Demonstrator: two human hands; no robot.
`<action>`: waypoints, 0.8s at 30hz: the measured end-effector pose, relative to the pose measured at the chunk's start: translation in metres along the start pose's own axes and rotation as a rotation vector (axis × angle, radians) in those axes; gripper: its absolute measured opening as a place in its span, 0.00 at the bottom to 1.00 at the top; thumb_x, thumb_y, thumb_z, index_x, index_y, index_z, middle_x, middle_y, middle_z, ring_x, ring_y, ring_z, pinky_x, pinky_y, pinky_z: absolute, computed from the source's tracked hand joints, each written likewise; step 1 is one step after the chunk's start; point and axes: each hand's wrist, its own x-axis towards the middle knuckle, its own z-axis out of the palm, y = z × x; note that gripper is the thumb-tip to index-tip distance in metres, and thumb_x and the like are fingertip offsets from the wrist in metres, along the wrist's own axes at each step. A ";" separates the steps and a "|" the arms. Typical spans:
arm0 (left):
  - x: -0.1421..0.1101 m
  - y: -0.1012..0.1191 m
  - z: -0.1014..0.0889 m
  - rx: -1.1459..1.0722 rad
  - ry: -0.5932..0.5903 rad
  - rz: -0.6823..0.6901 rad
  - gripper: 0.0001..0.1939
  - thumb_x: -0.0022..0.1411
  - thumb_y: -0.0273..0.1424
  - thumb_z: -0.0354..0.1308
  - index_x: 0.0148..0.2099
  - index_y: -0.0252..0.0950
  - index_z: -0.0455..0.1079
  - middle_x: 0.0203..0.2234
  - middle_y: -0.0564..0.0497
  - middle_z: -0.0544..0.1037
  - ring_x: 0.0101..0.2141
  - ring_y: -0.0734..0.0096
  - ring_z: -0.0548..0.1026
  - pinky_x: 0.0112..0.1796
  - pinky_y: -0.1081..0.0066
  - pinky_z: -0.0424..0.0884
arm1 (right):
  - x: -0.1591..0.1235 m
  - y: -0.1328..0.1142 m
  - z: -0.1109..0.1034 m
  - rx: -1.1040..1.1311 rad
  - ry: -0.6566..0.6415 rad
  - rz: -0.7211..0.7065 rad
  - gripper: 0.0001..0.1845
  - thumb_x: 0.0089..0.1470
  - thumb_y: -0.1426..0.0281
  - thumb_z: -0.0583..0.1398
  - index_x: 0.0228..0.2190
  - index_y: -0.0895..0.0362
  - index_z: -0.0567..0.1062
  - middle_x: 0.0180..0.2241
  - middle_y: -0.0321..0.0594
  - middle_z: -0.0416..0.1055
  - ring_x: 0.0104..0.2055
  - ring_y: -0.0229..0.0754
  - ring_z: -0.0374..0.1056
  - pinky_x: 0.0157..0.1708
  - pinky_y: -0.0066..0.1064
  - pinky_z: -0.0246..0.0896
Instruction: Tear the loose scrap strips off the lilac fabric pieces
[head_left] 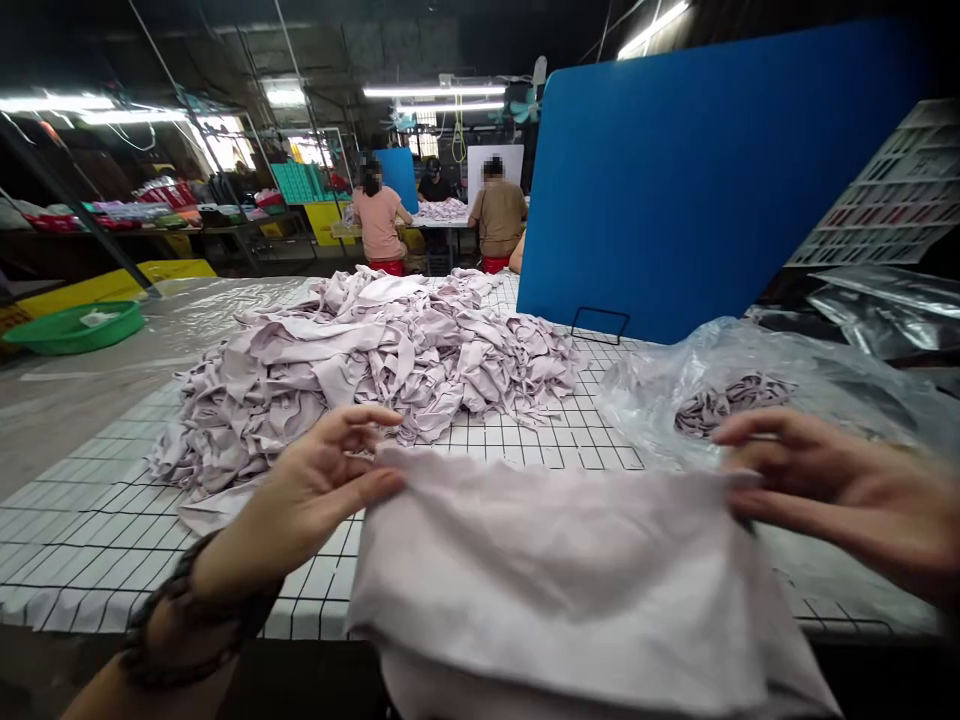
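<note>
My two hands hold a pale cloth stretched between them.

In the head view, my left hand (322, 480) pinches the cloth's upper left corner between thumb and fingers, and my right hand (832, 490), a little blurred, grips the upper right corner the same way. The cloth (570, 580) hangs from both, in front of the near edge of the grid-patterned table (315, 590). Beyond my left hand I see a heap of similar cloth (360, 370) on the table; beyond my right, a clear plastic bag (840, 380) with cloth pieces inside. A large blue board (675, 190) stands tilted behind them.
</note>
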 end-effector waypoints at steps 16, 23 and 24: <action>0.092 -0.199 0.079 0.633 0.286 -0.036 0.18 0.52 0.26 0.60 0.47 0.36 0.66 0.40 0.46 0.68 0.42 0.61 0.69 0.45 0.63 0.65 | 0.127 0.138 0.155 -0.407 0.093 0.054 0.15 0.48 0.75 0.57 0.41 0.60 0.69 0.43 0.51 0.67 0.42 0.48 0.66 0.41 0.37 0.60; -0.009 -0.134 0.072 0.307 -0.112 -0.478 0.23 0.61 0.48 0.48 0.28 0.35 0.69 0.19 0.53 0.71 0.19 0.73 0.68 0.23 0.75 0.62 | -0.009 0.027 0.213 0.184 -0.828 0.170 0.14 0.60 0.63 0.50 0.32 0.55 0.73 0.28 0.38 0.73 0.24 0.37 0.67 0.23 0.26 0.58; -0.028 -0.128 0.076 0.242 -0.197 -0.565 0.25 0.60 0.50 0.47 0.28 0.35 0.70 0.18 0.53 0.72 0.17 0.74 0.68 0.21 0.75 0.60 | -0.024 0.022 0.227 0.236 -0.886 0.231 0.15 0.59 0.62 0.50 0.34 0.55 0.73 0.29 0.38 0.74 0.22 0.36 0.66 0.21 0.25 0.56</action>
